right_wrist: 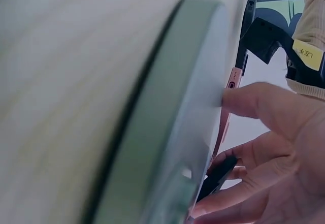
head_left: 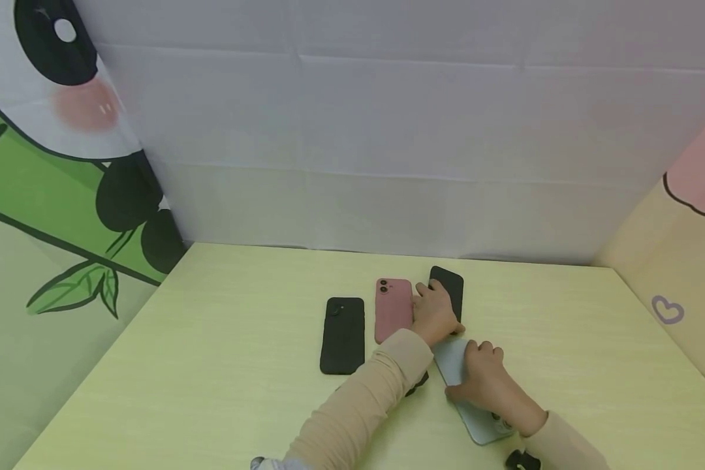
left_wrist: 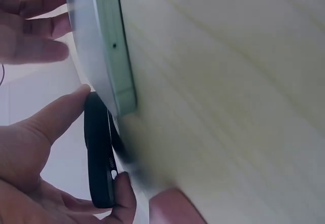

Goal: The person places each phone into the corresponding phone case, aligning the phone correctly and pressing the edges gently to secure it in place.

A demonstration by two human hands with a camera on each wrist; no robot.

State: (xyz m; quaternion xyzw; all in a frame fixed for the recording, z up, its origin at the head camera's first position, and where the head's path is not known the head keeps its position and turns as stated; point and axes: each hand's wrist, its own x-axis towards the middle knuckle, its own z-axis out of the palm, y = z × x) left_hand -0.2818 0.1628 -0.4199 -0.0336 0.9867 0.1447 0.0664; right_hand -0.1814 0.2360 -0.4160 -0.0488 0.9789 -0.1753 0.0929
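Note:
My left hand (head_left: pixel 435 314) grips a black phone (head_left: pixel 454 287) at the far side of the phone group. In the left wrist view its thumb lies on one edge of that phone (left_wrist: pixel 97 153) and fingers curl at the other. Closer to me, my right hand (head_left: pixel 486 380) grips a pale blue phone (head_left: pixel 486 427), thumb at its left edge and fingers over the far right part. The pale phone's far end is right by the left hand. Left of the left hand lies a pink phone (head_left: pixel 392 310), camera side up.
Another black phone (head_left: pixel 343 339) lies back up, left of the pink one. A dark object (head_left: pixel 417 384) shows partly behind the left sleeve (head_left: pixel 358 411). A black wrist mount (head_left: pixel 523 460) is by the right cuff. A white wall (head_left: pixel 352 130) bounds the table (head_left: pixel 182 365) behind.

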